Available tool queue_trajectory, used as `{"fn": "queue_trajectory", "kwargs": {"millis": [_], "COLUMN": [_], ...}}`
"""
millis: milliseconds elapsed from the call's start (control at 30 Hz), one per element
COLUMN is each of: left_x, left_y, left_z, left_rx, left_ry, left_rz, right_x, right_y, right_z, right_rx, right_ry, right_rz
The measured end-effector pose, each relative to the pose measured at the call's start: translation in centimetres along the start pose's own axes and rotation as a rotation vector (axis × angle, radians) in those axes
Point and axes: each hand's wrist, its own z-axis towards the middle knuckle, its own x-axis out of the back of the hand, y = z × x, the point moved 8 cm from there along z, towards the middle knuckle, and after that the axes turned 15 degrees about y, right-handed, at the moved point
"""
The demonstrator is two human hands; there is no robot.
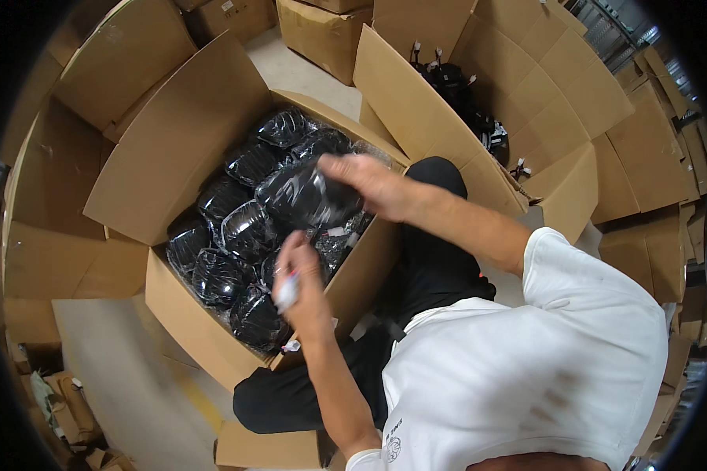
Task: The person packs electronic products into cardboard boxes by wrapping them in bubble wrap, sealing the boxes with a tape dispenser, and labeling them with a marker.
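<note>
My right hand (373, 187) is closed on the near end of a black bundle in clear plastic wrap (302, 195), tilted over the contents of an open cardboard box (204, 345). Just below it, my left hand (305, 279) is blurred, its fingers curled around a small white object (287, 293) whose kind I cannot make out. Several similar wrapped black bundles (247, 230) lie packed side by side in the box. A loose-looking dark plastic-wrapped patch (334, 250) shows along the box's right side.
A second open carton (424, 102) at the upper right holds black parts with cables and white connectors (456, 78). A raised box flap (184, 149) stands on the left. My black-trousered knees (440, 177) press close to the box. More cartons (326, 35) stand around.
</note>
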Motion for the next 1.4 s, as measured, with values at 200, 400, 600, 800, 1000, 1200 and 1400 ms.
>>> {"fn": "queue_trajectory", "kwargs": {"millis": [200,400,600,800,1000,1200,1400], "left_x": [-5.1,-3.1,-1.8,-6.9,-7.2,-7.1,-7.4], "left_y": [-3.9,-4.8,-0.6,-3.7,-4.4,-5.7,-6.2], "left_z": [-1.7,-3.0,-1.3,-0.6,-1.3,-2.4,-2.8], "left_rx": [-0.807,-0.769,-0.642,-0.693,-0.762,-0.837,-0.841], "left_ry": [-0.314,-0.504,-0.404,-0.366,-0.398,-0.330,-0.301], "left_rz": [0.743,1.045,0.805,0.828,0.845,0.869,0.928], "right_x": [6.1,5.0,5.6,2.7,13.8,39.6,48.6], "right_y": [-0.7,2.8,5.8,5.3,-14.1,-17.3,-3.0], "right_z": [0.9,1.4,2.3,0.1,-4.6,1.3,5.4], "right_rx": [-0.107,-0.150,0.316,0.458,0.662,0.219,-0.238], "right_ry": [0.199,0.092,0.358,0.209,0.363,0.751,0.172], "right_rz": [-0.030,-0.247,-0.907,-1.258,-1.154,-1.630,-1.884]}}
